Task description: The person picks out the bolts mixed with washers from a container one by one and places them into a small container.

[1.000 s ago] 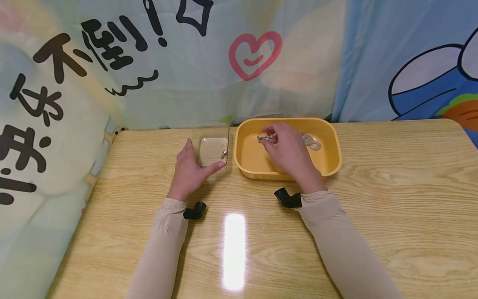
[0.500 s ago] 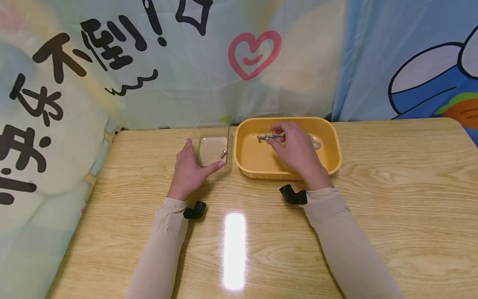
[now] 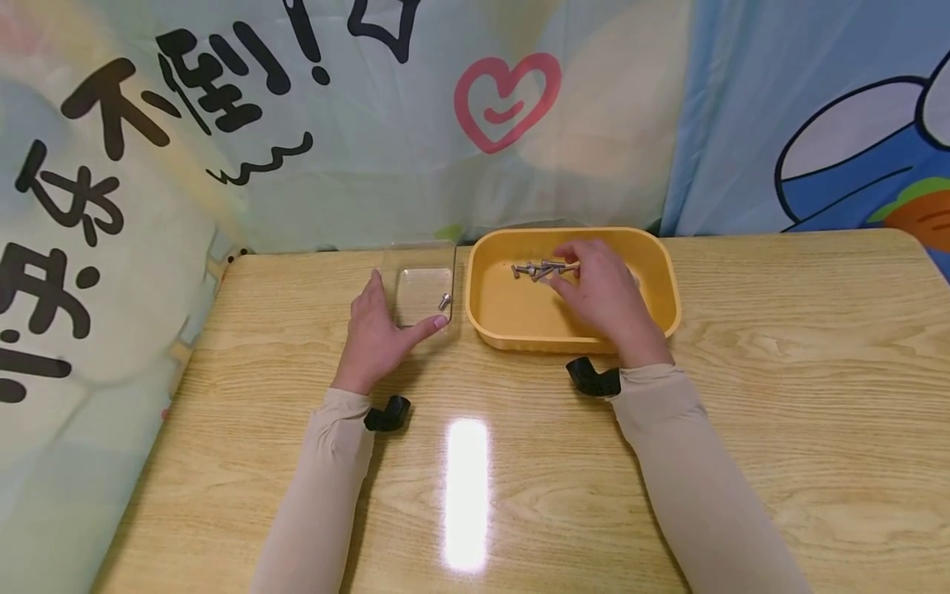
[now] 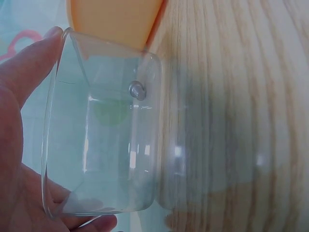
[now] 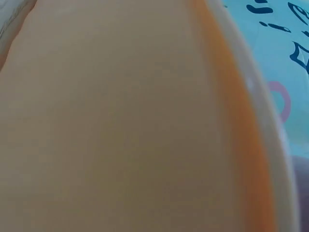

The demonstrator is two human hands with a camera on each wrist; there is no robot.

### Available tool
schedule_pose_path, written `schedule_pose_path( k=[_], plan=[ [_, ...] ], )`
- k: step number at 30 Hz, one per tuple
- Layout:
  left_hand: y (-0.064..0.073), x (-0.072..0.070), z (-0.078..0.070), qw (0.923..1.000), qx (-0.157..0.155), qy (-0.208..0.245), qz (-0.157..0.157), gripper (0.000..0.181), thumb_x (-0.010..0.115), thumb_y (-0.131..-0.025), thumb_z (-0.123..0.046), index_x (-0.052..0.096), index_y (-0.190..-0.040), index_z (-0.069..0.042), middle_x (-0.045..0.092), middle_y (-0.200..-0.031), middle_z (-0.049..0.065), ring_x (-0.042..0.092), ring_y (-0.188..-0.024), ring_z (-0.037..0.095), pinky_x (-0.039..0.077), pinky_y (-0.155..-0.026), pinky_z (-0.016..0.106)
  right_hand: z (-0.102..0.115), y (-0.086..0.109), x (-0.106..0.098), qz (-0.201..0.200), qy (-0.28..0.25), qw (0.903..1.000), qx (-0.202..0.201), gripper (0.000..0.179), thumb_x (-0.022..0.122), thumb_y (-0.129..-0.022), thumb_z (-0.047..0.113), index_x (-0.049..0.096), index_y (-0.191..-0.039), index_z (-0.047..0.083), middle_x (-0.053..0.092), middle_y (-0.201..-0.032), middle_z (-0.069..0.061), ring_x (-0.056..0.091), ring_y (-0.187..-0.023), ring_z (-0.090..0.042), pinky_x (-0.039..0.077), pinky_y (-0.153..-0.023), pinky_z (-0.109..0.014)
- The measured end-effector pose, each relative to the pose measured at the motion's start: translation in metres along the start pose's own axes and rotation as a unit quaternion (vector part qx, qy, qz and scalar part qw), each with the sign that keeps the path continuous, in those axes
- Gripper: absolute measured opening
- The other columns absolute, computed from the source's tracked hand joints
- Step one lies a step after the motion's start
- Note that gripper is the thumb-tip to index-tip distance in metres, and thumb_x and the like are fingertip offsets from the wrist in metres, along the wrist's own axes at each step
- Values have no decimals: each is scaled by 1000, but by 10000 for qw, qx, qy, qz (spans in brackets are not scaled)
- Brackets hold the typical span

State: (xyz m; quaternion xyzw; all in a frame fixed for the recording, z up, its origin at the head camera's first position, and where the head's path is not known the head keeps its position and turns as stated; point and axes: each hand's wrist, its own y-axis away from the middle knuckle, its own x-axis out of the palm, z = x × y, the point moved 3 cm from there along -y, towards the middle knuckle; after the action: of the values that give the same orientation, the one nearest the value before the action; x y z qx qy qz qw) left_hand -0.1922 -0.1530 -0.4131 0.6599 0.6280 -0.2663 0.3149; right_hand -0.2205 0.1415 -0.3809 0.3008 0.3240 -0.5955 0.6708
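Observation:
My left hand (image 3: 378,338) grips a clear plastic box (image 3: 423,285), thumb at its near right corner and fingers along its left side. One small metal bolt (image 3: 444,302) lies inside the box; in the left wrist view this bolt (image 4: 137,90) shows through the wall. Over the yellow tub (image 3: 512,322) to the right, my right hand (image 3: 604,289) reaches down with thumb and forefinger apart. Several silver bolts (image 3: 538,269) lie in a loose pile at those fingertips, some partly between them. The right wrist view shows the tub's blurred wall (image 5: 251,159), not the fingers.
Both containers stand side by side on a wood-grain table (image 3: 801,355), near its back edge. A printed cloth (image 3: 594,124) hangs right behind them. A black wrist camera (image 3: 594,378) sits on the right wrist, low near the tub's front rim.
My right hand has shifted right inside the tub, uncovering more of the bolt pile and covering the washers seen earlier. My left hand and the clear box have stayed in place.

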Motion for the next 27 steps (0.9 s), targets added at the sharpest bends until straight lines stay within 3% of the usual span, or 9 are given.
schedule_pose_path(
  k=[12,27],
  plan=[
    [-1,-1,0,10000,-57,40,20,126,76,-79,-64,5,-160,1,16,-165,20,13,-152,33,21,-121,48,-12,-6,-2,192,253,9994,104,45,66,-95,7,54,-136,-6,53,-128,-25,46,-120,-40,36,-105,-55],
    [-1,-1,1,10000,-47,29,-9,127,76,-79,-64,5,-160,1,17,-165,20,14,-152,33,21,-120,48,-22,-10,1,563,610,9964,177,49,64,-94,4,50,-138,-11,52,-123,-28,43,-120,-41,35,-108,-54]
  ],
)
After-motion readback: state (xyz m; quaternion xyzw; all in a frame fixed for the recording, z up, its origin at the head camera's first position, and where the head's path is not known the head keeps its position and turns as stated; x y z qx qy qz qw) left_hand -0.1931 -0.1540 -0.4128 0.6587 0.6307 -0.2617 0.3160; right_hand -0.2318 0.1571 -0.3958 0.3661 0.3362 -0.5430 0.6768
